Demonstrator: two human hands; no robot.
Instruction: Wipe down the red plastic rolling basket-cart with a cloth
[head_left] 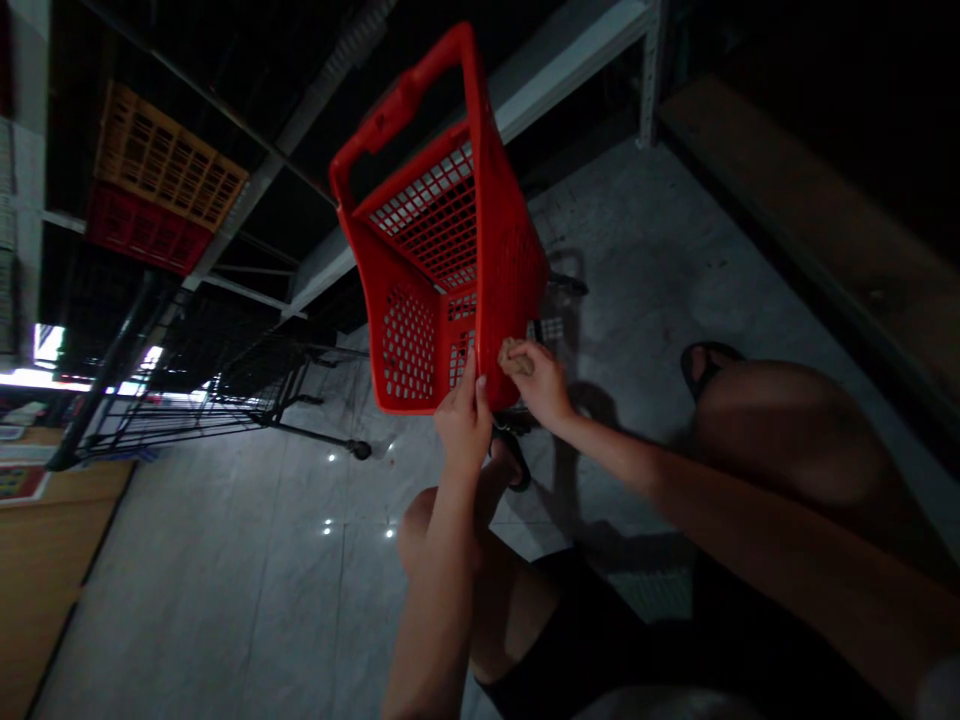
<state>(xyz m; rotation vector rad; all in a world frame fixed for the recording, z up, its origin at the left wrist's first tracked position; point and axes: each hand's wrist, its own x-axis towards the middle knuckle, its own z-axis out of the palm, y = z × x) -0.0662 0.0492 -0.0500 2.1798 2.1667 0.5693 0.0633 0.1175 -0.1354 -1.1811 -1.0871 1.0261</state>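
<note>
A red plastic shopping cart (514, 235) with a lattice basket and a looped handle stands tilted in the view before me. My left hand (463, 412) grips the basket's near rim, fingers on the inner side and thumb along the edge. In my right hand (544, 385) is a crumpled brown cloth (516, 357), pinched between the fingers and held against the outer side of the cart. Part of the cart's underside is hidden behind my hands.
Orange and red crates (169, 160) sit on metal shelving at the left. A black wire cart (225, 400) stands below them. My sandalled feet and bent knees flank the cart on the grey tiled floor (225, 580). A white shelf frame (570, 70) runs behind.
</note>
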